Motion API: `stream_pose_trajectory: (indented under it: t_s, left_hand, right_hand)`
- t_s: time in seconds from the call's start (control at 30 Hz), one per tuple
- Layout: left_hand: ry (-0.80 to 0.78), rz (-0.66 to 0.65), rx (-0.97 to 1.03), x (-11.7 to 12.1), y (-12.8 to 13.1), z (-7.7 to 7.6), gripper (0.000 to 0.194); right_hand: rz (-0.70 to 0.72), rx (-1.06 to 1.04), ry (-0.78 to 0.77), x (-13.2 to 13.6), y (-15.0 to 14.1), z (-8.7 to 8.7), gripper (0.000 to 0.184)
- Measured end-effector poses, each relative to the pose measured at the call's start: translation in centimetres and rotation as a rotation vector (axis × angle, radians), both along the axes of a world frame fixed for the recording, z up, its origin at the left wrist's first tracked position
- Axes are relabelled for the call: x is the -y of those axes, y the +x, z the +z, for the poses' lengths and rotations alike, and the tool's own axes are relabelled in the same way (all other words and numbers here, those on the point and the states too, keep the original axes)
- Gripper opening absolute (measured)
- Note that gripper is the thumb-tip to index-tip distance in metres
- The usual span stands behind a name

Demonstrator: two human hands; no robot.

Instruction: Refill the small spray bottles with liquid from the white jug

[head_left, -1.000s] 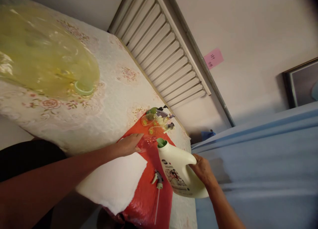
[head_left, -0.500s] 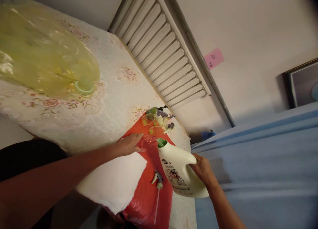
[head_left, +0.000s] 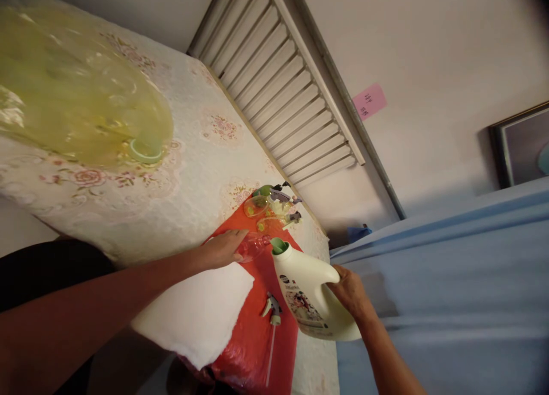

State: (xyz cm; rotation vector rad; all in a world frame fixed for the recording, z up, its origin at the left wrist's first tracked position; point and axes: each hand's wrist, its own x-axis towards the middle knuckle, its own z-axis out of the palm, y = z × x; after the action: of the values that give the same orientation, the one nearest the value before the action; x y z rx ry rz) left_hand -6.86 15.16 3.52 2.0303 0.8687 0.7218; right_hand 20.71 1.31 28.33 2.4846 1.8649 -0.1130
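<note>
Fingers curled round, our right hand (head_left: 348, 289) holds the jug (head_left: 306, 298) by its handle; our left hand (head_left: 225, 249) clasps the bottle (head_left: 252, 247), neck at the green spout (head_left: 278, 246). Pouring, we judge, is in hand, calling next for a steady tilt; a sprayer (head_left: 273, 309) lies nearby.

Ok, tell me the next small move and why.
Probably tip the jug slightly toward the see-through bottle with the right hand: its green spout sits right by the bottle's mouth, the left hand holds that bottle, and no flow can be made out.
</note>
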Motion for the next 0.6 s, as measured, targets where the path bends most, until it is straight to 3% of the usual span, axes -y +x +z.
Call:
stream_pose_trajectory:
  t_s: [0.6]
  left_hand:
    - [-0.012,0.019,-0.02,0.31,-0.27,0.83,0.063]
  right_hand:
    - [0.017,0.022,-0.003,-0.09,0.16,-0.01,0.02]
